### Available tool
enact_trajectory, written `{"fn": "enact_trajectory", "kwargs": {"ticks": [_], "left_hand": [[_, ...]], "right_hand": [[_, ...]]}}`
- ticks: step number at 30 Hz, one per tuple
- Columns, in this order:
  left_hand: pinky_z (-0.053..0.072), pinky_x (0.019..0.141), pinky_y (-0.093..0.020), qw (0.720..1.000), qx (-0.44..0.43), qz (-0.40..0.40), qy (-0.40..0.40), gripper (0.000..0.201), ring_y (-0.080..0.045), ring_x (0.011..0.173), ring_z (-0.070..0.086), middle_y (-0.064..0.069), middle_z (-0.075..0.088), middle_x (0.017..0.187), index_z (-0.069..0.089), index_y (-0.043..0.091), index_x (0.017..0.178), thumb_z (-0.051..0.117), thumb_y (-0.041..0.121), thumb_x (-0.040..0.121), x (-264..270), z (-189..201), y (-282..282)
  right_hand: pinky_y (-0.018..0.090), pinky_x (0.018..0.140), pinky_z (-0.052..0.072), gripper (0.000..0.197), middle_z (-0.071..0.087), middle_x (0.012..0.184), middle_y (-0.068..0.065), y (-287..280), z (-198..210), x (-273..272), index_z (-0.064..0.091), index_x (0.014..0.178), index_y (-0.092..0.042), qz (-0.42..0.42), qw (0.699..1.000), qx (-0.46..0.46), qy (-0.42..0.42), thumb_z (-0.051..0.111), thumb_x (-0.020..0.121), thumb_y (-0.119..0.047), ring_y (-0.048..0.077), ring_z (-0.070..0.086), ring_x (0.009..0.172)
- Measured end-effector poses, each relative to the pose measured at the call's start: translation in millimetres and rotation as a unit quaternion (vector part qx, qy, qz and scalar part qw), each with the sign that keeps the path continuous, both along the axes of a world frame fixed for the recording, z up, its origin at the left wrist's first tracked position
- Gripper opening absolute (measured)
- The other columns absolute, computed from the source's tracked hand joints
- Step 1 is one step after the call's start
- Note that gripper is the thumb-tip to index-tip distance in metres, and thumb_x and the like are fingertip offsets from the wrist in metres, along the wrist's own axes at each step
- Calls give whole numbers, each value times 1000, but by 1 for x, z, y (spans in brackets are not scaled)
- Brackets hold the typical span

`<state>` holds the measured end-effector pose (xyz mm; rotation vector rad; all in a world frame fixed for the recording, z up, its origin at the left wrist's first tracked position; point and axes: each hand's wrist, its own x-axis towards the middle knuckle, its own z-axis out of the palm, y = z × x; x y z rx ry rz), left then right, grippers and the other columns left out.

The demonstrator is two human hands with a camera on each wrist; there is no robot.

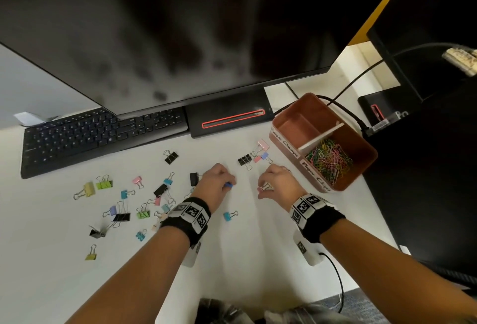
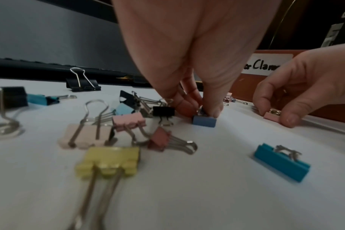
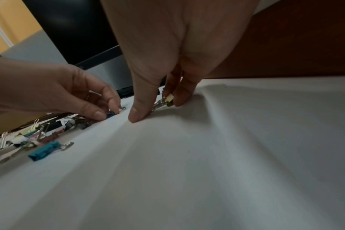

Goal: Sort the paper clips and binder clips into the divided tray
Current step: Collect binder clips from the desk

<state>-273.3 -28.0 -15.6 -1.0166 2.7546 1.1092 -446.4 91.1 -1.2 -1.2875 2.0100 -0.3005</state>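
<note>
My left hand (image 1: 226,183) pinches a small blue binder clip (image 1: 228,185) (image 2: 204,122) that stands on the white table (image 1: 245,246). A short way to the right, my right hand (image 1: 262,191) pinches a pink binder clip (image 1: 265,187) (image 2: 272,117) (image 3: 169,98) down at the table surface. The brown divided tray (image 1: 362,148) stands just right of it, its near compartment holding coloured paper clips (image 1: 327,161). Several binder clips (image 1: 124,194) lie scattered to the left. A teal clip (image 1: 227,216) (image 2: 282,161) lies just nearer than my hands.
A small group of black, pink and blue binder clips (image 1: 255,157) lies between my hands and the tray. A black keyboard (image 1: 90,138), a monitor (image 1: 154,40) and its base (image 1: 227,117) stand behind. Cables (image 1: 343,112) run behind the tray. The table ends right of the tray.
</note>
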Motion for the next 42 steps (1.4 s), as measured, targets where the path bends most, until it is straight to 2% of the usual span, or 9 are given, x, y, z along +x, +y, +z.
{"fn": "enact_trajectory", "kwargs": {"ticks": [4,7,9,13,17,20,26,37,42], "left_hand": [[41,76,-19,1000,16,-9,-25,12,-19,92,52,-10,53,102,67,6,91,60,0,84,-4,1,-4],[48,61,-14,999,35,-4,-7,6,-17,90,53,-5,49,104,63,6,89,62,4,84,-2,7,-10],[45,63,-6,998,46,33,5,4,-12,84,53,0,52,99,63,11,86,64,8,83,1,17,-18],[44,66,-10,997,60,52,12,22,-4,70,54,2,52,93,62,19,93,71,7,77,21,33,-25],[41,62,0,992,65,-68,-83,39,-2,66,50,3,42,105,58,17,119,66,6,83,31,24,-14],[41,69,-11,988,30,-109,-101,24,-6,68,47,-2,46,100,58,15,108,61,6,85,26,19,-12],[44,86,-27,986,-6,-113,-124,18,-17,92,51,-1,48,102,64,14,101,59,9,85,20,13,-20],[29,81,-33,971,-108,-140,-162,12,-25,98,43,-3,45,98,54,16,100,51,15,88,18,12,-17],[36,78,-26,980,-47,-144,-132,10,-22,88,52,-1,48,92,56,14,98,54,15,88,9,28,-19]], "right_hand": [[30,85,41,25,53,104,7,-3,3,0,66,94,-9,-7,1000,21,-6,75,75,-24,22,50,96],[33,83,47,23,51,99,2,-3,6,-1,65,90,-10,-7,1000,21,-17,75,74,-22,22,55,88],[33,80,47,21,53,95,1,-2,6,-1,63,89,-9,-1,1000,10,-27,75,75,-20,22,57,85],[34,78,52,18,63,87,4,3,6,4,58,89,-10,-27,998,18,-57,70,80,-21,23,61,84],[32,83,51,26,63,86,4,2,9,11,60,106,-16,-20,994,18,-103,68,81,-17,21,60,82],[27,87,47,35,59,91,2,-4,12,30,61,117,-18,83,990,17,-109,66,83,-16,17,57,83],[38,96,42,36,51,120,15,-13,7,68,57,126,-14,203,976,41,-63,57,90,-17,32,54,104],[33,93,42,24,58,117,14,-3,3,68,63,111,-4,165,984,21,-63,56,89,-12,30,56,102],[32,88,49,16,67,99,10,14,19,44,69,99,-9,75,993,-59,-76,64,85,-14,23,62,89]]}}
